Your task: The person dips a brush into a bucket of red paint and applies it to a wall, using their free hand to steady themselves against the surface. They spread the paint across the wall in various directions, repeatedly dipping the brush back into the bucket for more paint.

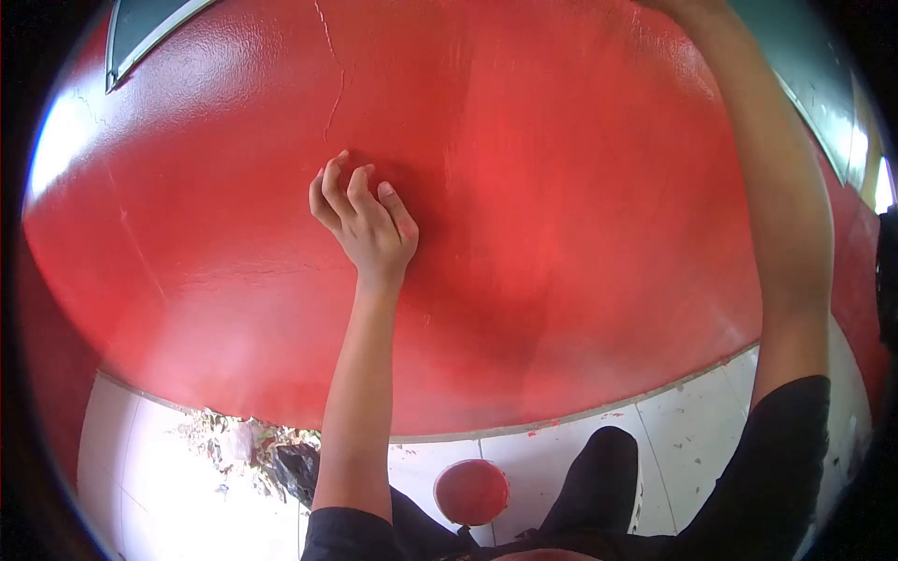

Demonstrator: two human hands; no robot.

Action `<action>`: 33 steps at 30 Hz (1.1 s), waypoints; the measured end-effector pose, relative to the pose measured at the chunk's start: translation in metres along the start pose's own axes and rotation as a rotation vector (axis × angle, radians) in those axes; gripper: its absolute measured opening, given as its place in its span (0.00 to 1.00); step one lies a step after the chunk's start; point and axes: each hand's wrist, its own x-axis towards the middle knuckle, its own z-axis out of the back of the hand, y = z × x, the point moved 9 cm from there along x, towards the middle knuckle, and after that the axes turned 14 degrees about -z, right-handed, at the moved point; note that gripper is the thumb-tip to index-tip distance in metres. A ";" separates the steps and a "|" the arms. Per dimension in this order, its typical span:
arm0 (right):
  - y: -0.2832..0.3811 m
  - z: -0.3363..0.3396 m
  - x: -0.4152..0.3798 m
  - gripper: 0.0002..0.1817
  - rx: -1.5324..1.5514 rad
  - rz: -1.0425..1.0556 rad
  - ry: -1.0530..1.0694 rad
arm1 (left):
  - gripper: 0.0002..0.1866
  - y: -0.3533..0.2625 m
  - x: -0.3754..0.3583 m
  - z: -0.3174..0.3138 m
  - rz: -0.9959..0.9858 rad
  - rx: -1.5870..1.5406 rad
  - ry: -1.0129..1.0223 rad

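A wall [561, 224] covered in glossy red paint fills most of the head view, with a thin crack running down its upper part. My left hand [369, 220] is held up at the wall below that crack, fingers bent and apart, with nothing in them. My right arm reaches up along the right side of the wall. Only the base of my right hand [687, 7] shows at the top edge; its fingers, and whatever they hold, are out of frame. On the floor below stands a small bucket [472, 493] with red paint in it.
White floor tiles [692, 439] with red paint spots run along the wall's foot. Litter [234, 439] and a black plastic bag [296, 472] lie at the lower left. My dark-clad knee [603, 467] is beside the bucket. Framed panels [150, 33] border the wall above.
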 end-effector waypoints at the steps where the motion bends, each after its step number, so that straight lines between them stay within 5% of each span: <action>1: 0.015 0.003 -0.011 0.19 -0.094 0.228 -0.156 | 0.14 -0.001 -0.001 0.001 -0.001 -0.002 -0.008; 2: -0.013 -0.053 -0.036 0.10 0.186 0.072 0.167 | 0.14 -0.001 -0.002 0.000 0.002 -0.003 -0.005; 4: 0.021 -0.081 -0.101 0.06 -0.156 0.042 0.152 | 0.14 0.001 -0.002 0.000 0.004 0.010 -0.005; 6: 0.089 -0.104 -0.169 0.06 -0.162 0.097 0.205 | 0.14 0.001 -0.002 0.001 -0.011 0.015 -0.013; 9: 0.157 -0.145 -0.283 0.04 0.371 -0.005 0.816 | 0.15 0.000 -0.001 0.000 -0.012 -0.012 0.004; 12: 0.132 -0.153 -0.264 0.10 0.550 -0.202 0.870 | 0.20 0.000 0.002 -0.003 0.024 -0.014 0.073; 13: 0.091 -0.165 -0.247 0.19 1.015 -0.646 0.858 | 0.24 0.001 0.000 -0.007 0.054 0.014 0.130; 14: 0.061 -0.157 -0.209 0.20 0.985 -0.596 0.714 | 0.24 0.001 -0.001 -0.008 0.053 0.013 0.130; 17: 0.039 -0.060 -0.089 0.23 0.007 0.126 -0.016 | 0.28 0.007 -0.005 -0.014 0.087 -0.020 0.148; 20: 0.025 -0.006 -0.024 0.19 -0.119 0.010 -0.171 | 0.28 0.006 -0.004 -0.014 0.081 -0.024 0.133; 23: 0.027 -0.042 -0.058 0.12 -0.202 -0.035 -0.028 | 0.29 0.008 0.000 -0.014 0.096 -0.028 0.144; 27: 0.110 -0.142 -0.230 0.10 -0.366 0.001 0.332 | 0.29 0.007 -0.004 -0.017 0.091 -0.017 0.158; 31: 0.207 -0.179 -0.378 0.05 0.209 -0.069 0.736 | 0.30 0.009 -0.006 -0.017 0.081 -0.008 0.123; 33: 0.192 -0.189 -0.381 0.04 0.317 -0.226 0.869 | 0.30 0.010 -0.006 -0.018 0.079 -0.016 0.122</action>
